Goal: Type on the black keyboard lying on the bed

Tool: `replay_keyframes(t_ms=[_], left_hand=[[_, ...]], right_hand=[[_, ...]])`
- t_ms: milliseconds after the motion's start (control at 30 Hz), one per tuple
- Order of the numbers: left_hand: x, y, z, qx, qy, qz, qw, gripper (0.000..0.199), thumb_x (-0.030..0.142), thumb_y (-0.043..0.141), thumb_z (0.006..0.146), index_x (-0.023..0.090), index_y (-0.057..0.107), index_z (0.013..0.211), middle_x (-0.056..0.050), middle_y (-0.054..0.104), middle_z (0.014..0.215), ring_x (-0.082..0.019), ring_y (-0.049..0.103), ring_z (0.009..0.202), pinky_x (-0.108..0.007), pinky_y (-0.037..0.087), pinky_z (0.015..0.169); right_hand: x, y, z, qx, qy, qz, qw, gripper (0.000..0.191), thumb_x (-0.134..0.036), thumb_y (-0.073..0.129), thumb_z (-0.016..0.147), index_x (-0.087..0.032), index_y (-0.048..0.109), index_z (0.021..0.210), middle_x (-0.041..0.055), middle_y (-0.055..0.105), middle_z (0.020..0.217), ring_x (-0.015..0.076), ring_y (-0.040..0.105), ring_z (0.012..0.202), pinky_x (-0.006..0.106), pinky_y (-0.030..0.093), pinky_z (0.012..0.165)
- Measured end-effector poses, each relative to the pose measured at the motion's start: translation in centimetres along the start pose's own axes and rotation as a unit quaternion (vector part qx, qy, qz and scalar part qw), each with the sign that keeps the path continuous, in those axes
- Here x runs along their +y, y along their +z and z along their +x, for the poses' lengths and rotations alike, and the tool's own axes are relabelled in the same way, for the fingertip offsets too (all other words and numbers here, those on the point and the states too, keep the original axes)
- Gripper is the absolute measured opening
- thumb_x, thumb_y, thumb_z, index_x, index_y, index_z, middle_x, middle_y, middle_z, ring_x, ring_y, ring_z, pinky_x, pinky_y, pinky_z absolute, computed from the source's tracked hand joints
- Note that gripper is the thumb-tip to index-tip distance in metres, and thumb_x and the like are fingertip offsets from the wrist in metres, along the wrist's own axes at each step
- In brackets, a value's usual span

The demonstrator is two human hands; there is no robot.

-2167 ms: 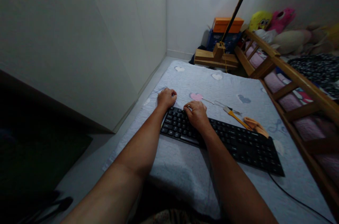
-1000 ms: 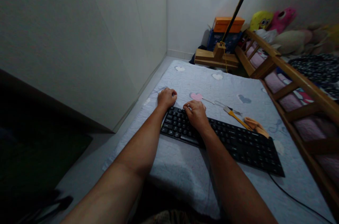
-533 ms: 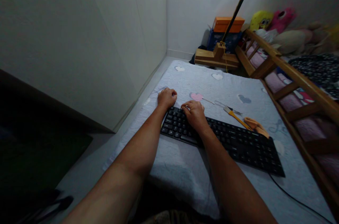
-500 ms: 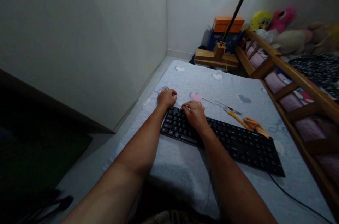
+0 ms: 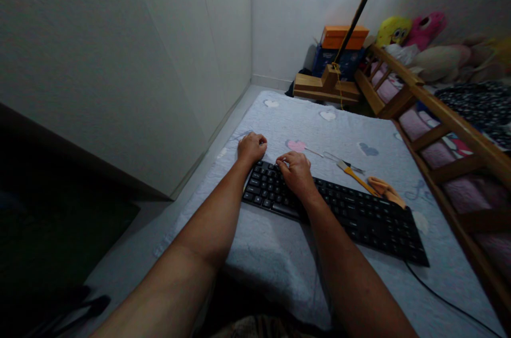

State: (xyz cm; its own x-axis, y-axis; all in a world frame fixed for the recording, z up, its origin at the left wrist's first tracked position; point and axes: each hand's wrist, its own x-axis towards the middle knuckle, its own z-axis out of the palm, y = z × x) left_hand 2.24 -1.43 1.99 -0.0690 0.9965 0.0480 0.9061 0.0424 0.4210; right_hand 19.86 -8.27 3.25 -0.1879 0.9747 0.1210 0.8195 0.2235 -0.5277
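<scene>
A black keyboard (image 5: 375, 226) lies at a slant on the pale cloth, its cable running off to the lower right. At its far left corner is my left hand (image 5: 252, 147), fingers curled closed; whatever they may hold is hidden. My right hand (image 5: 296, 170) is over the left part of the keys, near the back row. Its thumb and fingers are pinched together, and the thing between them is too small to make out. Beyond the keyboard lie a cotton swab (image 5: 314, 152), thin metal tweezers (image 5: 351, 165), a yellow-handled brush (image 5: 359, 180) and a folded orange-brown cloth (image 5: 385, 190).
The heart-patterned cloth (image 5: 303, 109) covers the surface under the keyboard. A pale panel wall (image 5: 179, 61) rises at the left, and a wooden railing (image 5: 451, 120) runs along the right. Behind are a wooden stand (image 5: 327, 85), an orange box (image 5: 344, 37) and plush toys (image 5: 394, 32).
My right hand has shifted slightly to the right along the back row of keys. My left hand, the keyboard and the tools have stayed in place.
</scene>
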Motion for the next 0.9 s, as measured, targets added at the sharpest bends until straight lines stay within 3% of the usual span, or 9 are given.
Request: replay_keyframes(t_ms=[433, 900], left_hand=[[-0.3, 0.3, 0.2, 0.007, -0.002, -0.013, 1.000, 0.030, 0.026, 0.065, 0.104, 0.026, 0.088, 0.123, -0.011, 0.078, 0.129, -0.030, 0.072, 0.128, -0.041, 0.056, 0.116], [-0.6, 0.0, 0.4, -0.002, 0.003, -0.032, 0.999, 0.030, 0.023, 0.064, 0.103, 0.025, 0.086, 0.123, -0.009, 0.080, 0.129, -0.026, 0.073, 0.127, -0.037, 0.055, 0.115]], right_hand=[[-0.5, 0.3, 0.1, -0.015, -0.023, 0.001, 1.000, 0.026, -0.020, 0.068, 0.109, -0.029, 0.092, 0.112, 0.0104, 0.083, 0.124, 0.0310, 0.067, 0.126, 0.047, 0.046, 0.111], [0.6, -0.1, -0.2, 0.011, -0.019, 0.001, 1.000, 0.026, -0.018, 0.065, 0.106, -0.026, 0.089, 0.101, 0.0095, 0.084, 0.118, 0.0302, 0.067, 0.122, 0.045, 0.044, 0.110]])
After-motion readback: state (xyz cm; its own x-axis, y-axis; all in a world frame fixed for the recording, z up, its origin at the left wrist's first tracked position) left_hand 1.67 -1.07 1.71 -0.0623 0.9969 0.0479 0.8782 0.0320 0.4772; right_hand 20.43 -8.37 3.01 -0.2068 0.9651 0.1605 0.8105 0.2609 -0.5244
